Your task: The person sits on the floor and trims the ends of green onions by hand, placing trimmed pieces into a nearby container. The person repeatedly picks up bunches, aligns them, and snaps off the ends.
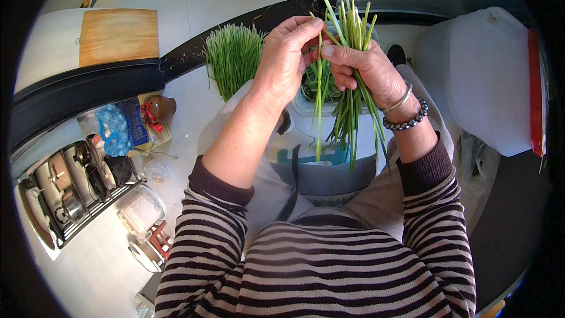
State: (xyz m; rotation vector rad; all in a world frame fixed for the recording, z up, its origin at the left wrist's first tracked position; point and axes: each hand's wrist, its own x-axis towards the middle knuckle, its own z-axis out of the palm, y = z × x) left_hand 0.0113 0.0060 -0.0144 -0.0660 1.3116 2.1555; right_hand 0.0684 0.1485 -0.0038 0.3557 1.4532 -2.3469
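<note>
My right hand (362, 64) is closed around a bunch of garlic chives (348, 119), pale stem ends up and green leaves hanging down. A silver bangle and a dark bead bracelet circle that wrist. Beside the bunch, my left hand (287, 53) pinches a separate thin chive stalk (319, 97) near its upper end. The right thumb lies close to this stalk; whether it touches is unclear. Below both hands, a clear plastic tub (304, 107) contains loose green chives (314, 85), partly hidden. A thick bundle of chives (234, 59) stands on the floor left of my left hand.
To the right is a large whitish plastic container (476, 79) with a red lid. On the left are a wooden board (119, 35), a brown jar (161, 108), a blue plastic bag (112, 128) and a black rack (99, 210) with kitchenware. A clear bag (479, 159) lies right of my knee.
</note>
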